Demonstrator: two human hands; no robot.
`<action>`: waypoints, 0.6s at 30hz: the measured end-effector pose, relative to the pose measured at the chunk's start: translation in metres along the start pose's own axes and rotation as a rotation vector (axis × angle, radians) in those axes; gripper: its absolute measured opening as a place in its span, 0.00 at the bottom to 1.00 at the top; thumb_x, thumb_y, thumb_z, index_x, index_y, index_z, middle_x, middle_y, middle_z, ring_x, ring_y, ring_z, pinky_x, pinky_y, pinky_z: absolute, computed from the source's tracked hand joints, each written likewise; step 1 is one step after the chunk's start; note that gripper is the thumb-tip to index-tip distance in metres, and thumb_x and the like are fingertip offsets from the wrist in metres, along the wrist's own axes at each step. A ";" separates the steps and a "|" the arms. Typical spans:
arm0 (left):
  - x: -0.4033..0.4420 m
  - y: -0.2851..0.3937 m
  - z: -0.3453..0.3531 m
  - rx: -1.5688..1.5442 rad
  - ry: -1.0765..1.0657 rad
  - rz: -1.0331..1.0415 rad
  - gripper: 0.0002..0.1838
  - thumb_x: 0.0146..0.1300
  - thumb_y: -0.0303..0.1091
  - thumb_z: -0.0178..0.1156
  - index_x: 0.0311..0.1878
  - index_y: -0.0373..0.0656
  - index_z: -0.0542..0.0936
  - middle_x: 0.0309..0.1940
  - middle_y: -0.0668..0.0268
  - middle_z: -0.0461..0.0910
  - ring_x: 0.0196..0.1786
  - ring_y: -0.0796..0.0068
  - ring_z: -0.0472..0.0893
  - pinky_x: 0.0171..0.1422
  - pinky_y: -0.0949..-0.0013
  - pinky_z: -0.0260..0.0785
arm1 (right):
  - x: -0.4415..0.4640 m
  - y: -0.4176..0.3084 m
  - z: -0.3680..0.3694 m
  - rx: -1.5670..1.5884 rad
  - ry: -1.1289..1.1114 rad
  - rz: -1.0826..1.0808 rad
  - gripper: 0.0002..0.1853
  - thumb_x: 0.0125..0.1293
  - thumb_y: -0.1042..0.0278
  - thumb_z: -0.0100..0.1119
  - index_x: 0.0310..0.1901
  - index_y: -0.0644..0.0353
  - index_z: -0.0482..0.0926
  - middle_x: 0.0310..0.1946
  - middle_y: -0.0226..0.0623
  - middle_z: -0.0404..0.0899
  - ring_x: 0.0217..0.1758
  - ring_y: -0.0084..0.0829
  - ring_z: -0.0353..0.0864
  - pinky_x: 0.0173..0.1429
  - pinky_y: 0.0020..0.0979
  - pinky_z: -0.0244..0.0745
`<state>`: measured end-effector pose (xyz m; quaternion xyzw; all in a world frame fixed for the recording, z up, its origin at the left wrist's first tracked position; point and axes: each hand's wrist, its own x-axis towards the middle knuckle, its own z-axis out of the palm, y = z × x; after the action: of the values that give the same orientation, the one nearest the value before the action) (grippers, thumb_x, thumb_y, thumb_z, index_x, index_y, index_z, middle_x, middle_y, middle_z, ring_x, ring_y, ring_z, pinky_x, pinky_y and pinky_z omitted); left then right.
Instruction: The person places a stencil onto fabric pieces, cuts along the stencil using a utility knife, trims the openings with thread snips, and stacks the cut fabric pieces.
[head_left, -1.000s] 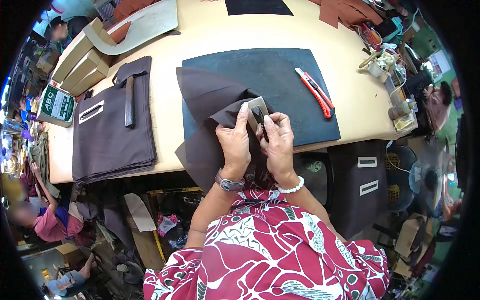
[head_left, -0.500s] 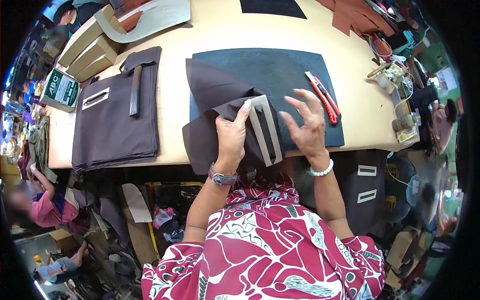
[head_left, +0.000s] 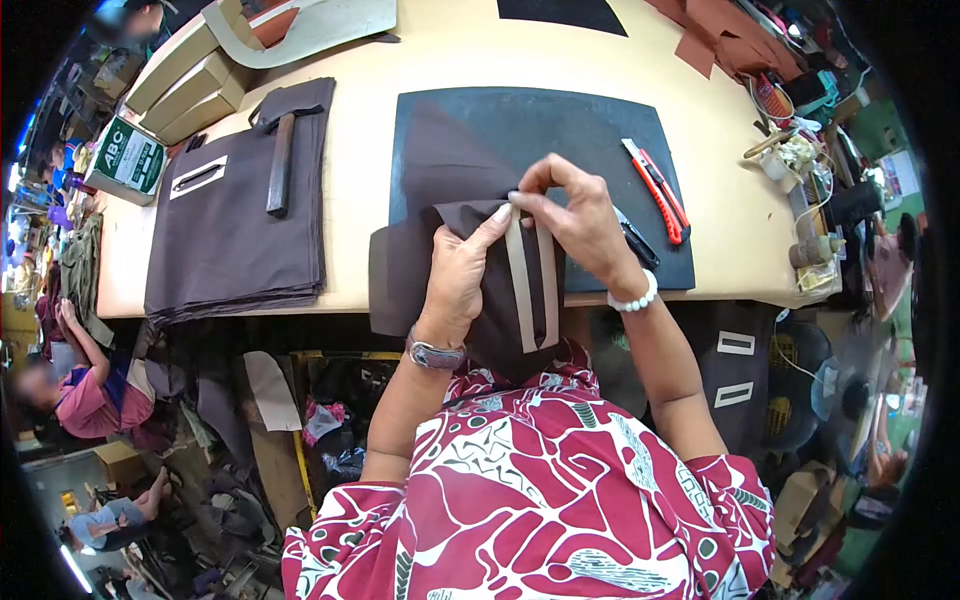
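Dark brown fabric (head_left: 490,300) hangs over the near edge of a dark cutting mat (head_left: 600,130), a long pale frame (head_left: 523,290) with a slit on its face. My left hand (head_left: 460,275) grips the bunched fabric beside the frame, thumb on top. At the frame's upper end my right hand (head_left: 580,215) pinches the edge between thumb and forefinger. A small dark tool (head_left: 638,245) lies on the mat, partly behind my right wrist. Farther right rests a red box cutter (head_left: 657,192).
On the left, a hammer (head_left: 281,170) lies on stacked brown fabric (head_left: 240,230) near a green-and-white box (head_left: 127,160) and cardboard boxes (head_left: 190,95). Jars and clutter (head_left: 800,190) line the right edge. Other people (head_left: 95,385) are at the far left and right.
The dark tool has left my right hand and lies on the mat. My right hand moved away, then back to the frame's top. The fabric and frame have turned more upright.
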<state>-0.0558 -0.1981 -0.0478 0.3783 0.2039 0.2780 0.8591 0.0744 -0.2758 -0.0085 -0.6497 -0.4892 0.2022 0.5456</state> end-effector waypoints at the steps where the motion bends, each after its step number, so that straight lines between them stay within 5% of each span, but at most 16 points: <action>1: 0.000 -0.001 -0.001 -0.036 -0.010 -0.029 0.07 0.62 0.26 0.60 0.41 0.34 0.81 0.37 0.63 0.84 0.36 0.76 0.84 0.41 0.74 0.76 | 0.002 0.005 0.005 0.011 0.048 0.037 0.05 0.59 0.75 0.61 0.34 0.67 0.75 0.27 0.41 0.77 0.22 0.30 0.78 0.28 0.29 0.74; 3: -0.002 -0.002 0.003 -0.041 0.053 -0.003 0.08 0.61 0.26 0.61 0.43 0.35 0.81 0.39 0.62 0.83 0.39 0.76 0.83 0.45 0.74 0.75 | 0.004 0.014 0.014 0.032 0.148 0.112 0.06 0.60 0.74 0.60 0.36 0.67 0.75 0.27 0.41 0.78 0.24 0.32 0.78 0.28 0.30 0.74; 7: 0.005 -0.004 0.006 -0.024 0.209 0.148 0.09 0.61 0.27 0.62 0.44 0.35 0.80 0.41 0.65 0.82 0.41 0.78 0.81 0.48 0.73 0.74 | -0.010 0.002 0.012 -0.530 0.474 -0.382 0.07 0.62 0.73 0.58 0.39 0.66 0.76 0.30 0.43 0.77 0.31 0.35 0.79 0.33 0.33 0.75; 9: 0.008 -0.005 0.006 -0.049 0.261 0.193 0.11 0.60 0.27 0.63 0.45 0.35 0.80 0.42 0.64 0.82 0.42 0.76 0.82 0.49 0.73 0.73 | -0.033 -0.018 0.024 -0.230 0.290 -0.064 0.15 0.60 0.72 0.60 0.48 0.63 0.74 0.34 0.43 0.78 0.35 0.42 0.80 0.40 0.36 0.75; 13: 0.013 -0.008 0.005 -0.171 0.261 0.290 0.09 0.63 0.30 0.61 0.45 0.38 0.80 0.41 0.65 0.82 0.41 0.76 0.82 0.47 0.72 0.75 | -0.056 -0.004 0.041 -0.372 0.191 -0.063 0.23 0.59 0.73 0.58 0.57 0.62 0.68 0.38 0.49 0.79 0.38 0.50 0.80 0.43 0.42 0.75; 14: 0.013 -0.007 0.004 -0.162 0.289 0.298 0.09 0.63 0.29 0.60 0.45 0.38 0.80 0.41 0.66 0.82 0.41 0.77 0.81 0.47 0.72 0.74 | -0.064 -0.009 0.039 -0.344 0.146 0.095 0.23 0.59 0.74 0.57 0.57 0.60 0.68 0.39 0.49 0.80 0.38 0.50 0.80 0.43 0.43 0.74; 18: 0.000 -0.001 -0.010 -0.122 0.396 0.287 0.08 0.64 0.28 0.59 0.45 0.38 0.81 0.44 0.66 0.81 0.43 0.78 0.80 0.50 0.73 0.71 | -0.074 -0.006 0.012 -0.397 0.056 0.081 0.24 0.59 0.75 0.57 0.58 0.56 0.68 0.35 0.44 0.81 0.36 0.48 0.81 0.43 0.42 0.73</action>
<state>-0.0615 -0.1933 -0.0551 0.2892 0.2953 0.4774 0.7754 0.0297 -0.3336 -0.0276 -0.7691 -0.4774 0.1054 0.4116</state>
